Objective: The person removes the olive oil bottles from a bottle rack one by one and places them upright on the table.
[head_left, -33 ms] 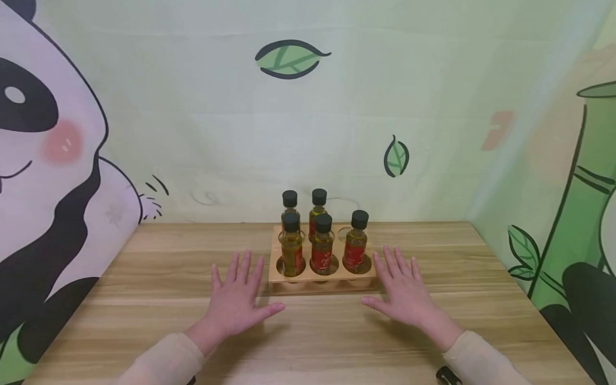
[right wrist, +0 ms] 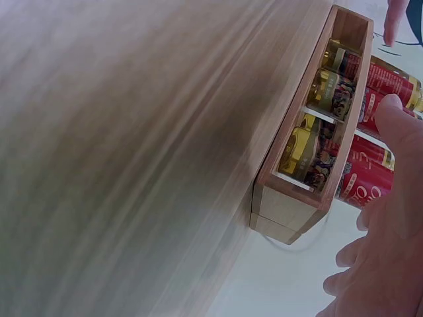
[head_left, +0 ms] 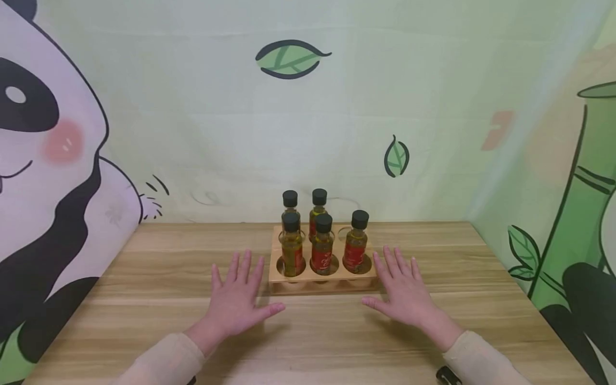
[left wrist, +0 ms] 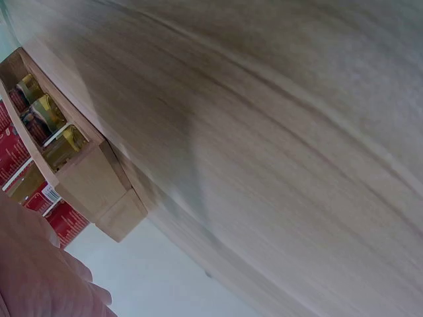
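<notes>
A wooden rack [head_left: 320, 287] holds several black-capped bottles of yellowish oil with red labels. Three stand in the front row: left [head_left: 291, 251], middle [head_left: 322, 250] and right [head_left: 355, 248]; two stand behind, and the back right hole has no bottle. My left hand [head_left: 237, 305], fingers spread and palm down, is just left of the rack and holds nothing. At the rack's right end my right hand [head_left: 406, 294] is spread the same way, fingertips near its edge, also holding nothing. Both wrist views show the rack's side [left wrist: 92, 181] [right wrist: 284, 208] beyond part of each hand.
The wood-grained table [head_left: 317, 342] meets a pale green cloth backdrop [head_left: 216, 133] printed with leaves, a panda and bamboo. A small black object [head_left: 448, 376] lies at the front edge beside the right sleeve.
</notes>
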The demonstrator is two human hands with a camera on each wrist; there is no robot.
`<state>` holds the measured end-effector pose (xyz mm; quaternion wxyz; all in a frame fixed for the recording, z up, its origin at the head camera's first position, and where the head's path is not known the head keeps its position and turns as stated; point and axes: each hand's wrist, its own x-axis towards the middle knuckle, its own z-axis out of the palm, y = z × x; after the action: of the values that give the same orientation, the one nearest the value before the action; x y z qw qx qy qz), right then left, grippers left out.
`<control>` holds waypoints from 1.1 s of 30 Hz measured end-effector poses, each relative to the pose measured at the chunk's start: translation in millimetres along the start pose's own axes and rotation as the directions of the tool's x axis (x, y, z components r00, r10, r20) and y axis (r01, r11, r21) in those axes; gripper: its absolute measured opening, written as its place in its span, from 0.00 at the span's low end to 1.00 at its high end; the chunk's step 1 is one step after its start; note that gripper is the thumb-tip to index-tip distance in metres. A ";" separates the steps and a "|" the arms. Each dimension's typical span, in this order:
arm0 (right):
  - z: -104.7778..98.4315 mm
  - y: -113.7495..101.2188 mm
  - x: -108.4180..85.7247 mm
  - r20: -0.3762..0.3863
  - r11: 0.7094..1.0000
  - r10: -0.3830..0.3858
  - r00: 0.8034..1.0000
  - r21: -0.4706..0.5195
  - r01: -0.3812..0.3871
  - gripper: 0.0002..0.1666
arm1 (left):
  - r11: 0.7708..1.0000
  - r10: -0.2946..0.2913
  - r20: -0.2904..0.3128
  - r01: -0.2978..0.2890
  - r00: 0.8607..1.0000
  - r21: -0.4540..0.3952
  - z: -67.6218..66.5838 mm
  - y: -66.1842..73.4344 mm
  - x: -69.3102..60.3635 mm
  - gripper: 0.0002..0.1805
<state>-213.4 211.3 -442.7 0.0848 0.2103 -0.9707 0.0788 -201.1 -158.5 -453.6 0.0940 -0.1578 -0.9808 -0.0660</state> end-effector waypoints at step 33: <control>2.1 21.5 16.5 -0.101 0.943 0.077 0.992 0.331 -0.039 0.60 | 0.994 -0.019 -0.120 0.007 0.993 -0.105 -20.1 2.0 10.6 0.57</control>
<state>-237.6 223.8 -444.0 0.1008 0.1880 -0.9436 0.2534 -207.1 -156.6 -431.6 0.1445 -0.1518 -0.9695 -0.1273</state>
